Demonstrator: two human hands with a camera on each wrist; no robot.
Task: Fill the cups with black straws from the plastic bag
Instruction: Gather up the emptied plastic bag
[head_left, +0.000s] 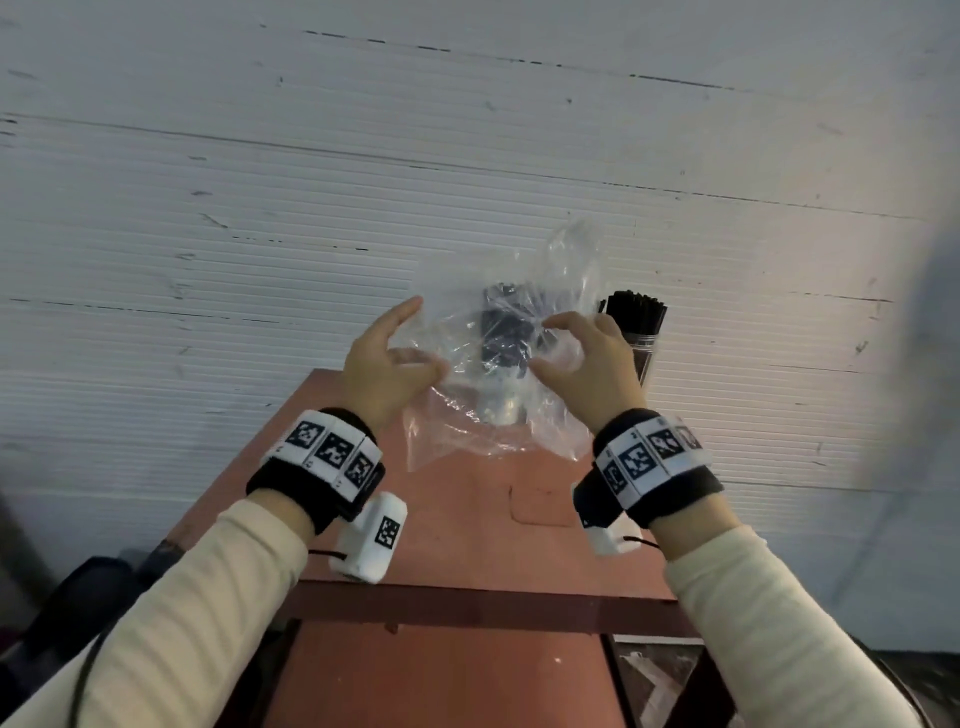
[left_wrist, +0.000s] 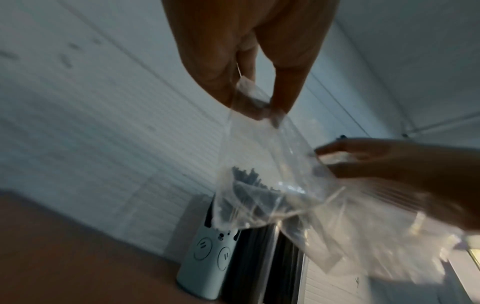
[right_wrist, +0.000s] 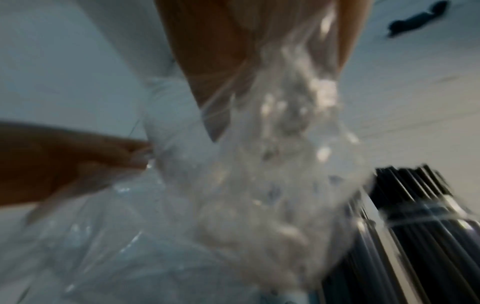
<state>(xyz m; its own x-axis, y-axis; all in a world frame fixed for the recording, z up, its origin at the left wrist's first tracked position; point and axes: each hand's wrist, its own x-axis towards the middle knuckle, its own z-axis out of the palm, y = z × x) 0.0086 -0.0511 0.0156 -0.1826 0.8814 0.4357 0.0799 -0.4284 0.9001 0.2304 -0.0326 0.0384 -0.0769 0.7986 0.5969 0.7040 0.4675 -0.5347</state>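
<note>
I hold a crumpled clear plastic bag (head_left: 498, 364) in the air over the far end of a red table (head_left: 457, 525). My left hand (head_left: 415, 358) pinches its left edge between thumb and fingers (left_wrist: 283, 96). My right hand (head_left: 543, 345) pinches the right side, with crumpled film against its palm (right_wrist: 259, 61). Behind the bag stands a pale cup (left_wrist: 205, 257) with a printed face, holding black straws (left_wrist: 244, 179) that show through the film. To its right a clear cup (head_left: 644, 345) is packed with black straws (head_left: 636, 312). I cannot tell whether any straws lie in the bag.
Both cups stand at the table's far edge, against a white ribbed wall (head_left: 260, 208). A dark red crossbar (head_left: 467, 605) runs across the near end of the table. Dark objects and a cable (head_left: 78, 597) lie low at the left.
</note>
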